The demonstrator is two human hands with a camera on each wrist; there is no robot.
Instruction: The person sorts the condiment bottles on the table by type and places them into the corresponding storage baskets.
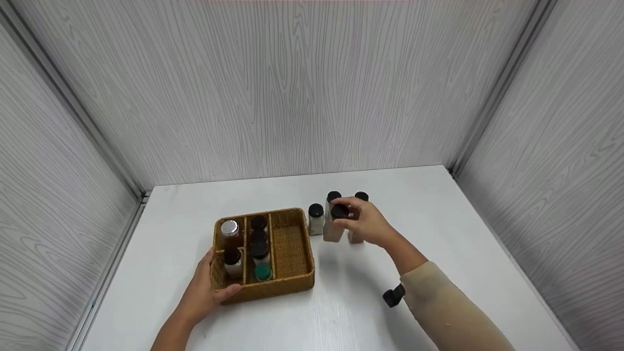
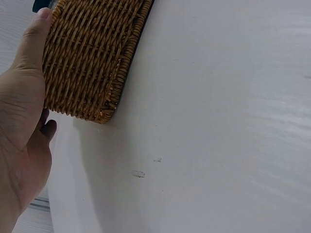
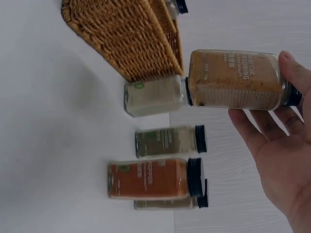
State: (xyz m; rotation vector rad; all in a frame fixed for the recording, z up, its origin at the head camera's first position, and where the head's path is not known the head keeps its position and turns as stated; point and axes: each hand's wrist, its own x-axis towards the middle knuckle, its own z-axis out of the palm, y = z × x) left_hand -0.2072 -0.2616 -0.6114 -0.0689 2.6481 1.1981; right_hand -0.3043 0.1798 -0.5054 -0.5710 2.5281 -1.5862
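My right hand (image 1: 368, 224) grips a jar of barbecue seasoning (image 3: 238, 80) near its black lid. The jar holds brown powder and hangs above the table, just right of the wicker basket (image 1: 278, 290). My left hand (image 1: 200, 292) holds the basket's front left corner, thumb over the front rim and fingers along the left side. Inside the basket, a silver-lidded jar (image 1: 230, 229) and a dark-lidded jar (image 1: 233, 263) fill the left compartments. Several dark-lidded jars and a green-lidded jar (image 1: 263, 272) stand in the middle one. The right compartment shows its woven floor.
A pale jar (image 3: 155, 94) stands close beside the basket's right side. Past it are a greenish jar (image 3: 167, 141), a red-orange jar (image 3: 148, 179) and another partly hidden behind that one. A small black object (image 1: 393, 296) shows by the right sleeve. Pale panels (image 1: 292, 97) enclose the white table.
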